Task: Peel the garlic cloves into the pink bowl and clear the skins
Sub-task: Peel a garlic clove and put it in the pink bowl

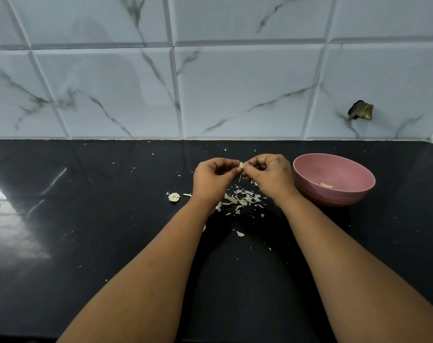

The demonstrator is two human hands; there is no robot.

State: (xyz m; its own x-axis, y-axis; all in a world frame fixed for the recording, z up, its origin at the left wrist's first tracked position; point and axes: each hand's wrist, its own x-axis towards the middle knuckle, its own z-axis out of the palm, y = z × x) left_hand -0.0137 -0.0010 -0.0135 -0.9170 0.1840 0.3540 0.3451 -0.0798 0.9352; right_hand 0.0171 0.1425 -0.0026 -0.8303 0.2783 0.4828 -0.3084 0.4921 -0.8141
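Above the black counter (86,231), my left hand (214,178) and my right hand (270,174) meet fingertip to fingertip and together pinch a small pale garlic clove (241,165). A thin strip of skin hangs down from the clove. Directly under the hands lies a pile of white garlic skins (242,198). The pink bowl (309,191) stands just right of my right hand, with peeled garlic (326,185) lying inside it.
A garlic root stub (174,196) and a small sliver (187,194) lie left of my left wrist. Loose skin flakes are scattered over the counter towards the tiled wall (235,95). A dark fitting (361,110) sticks out of the wall at right.
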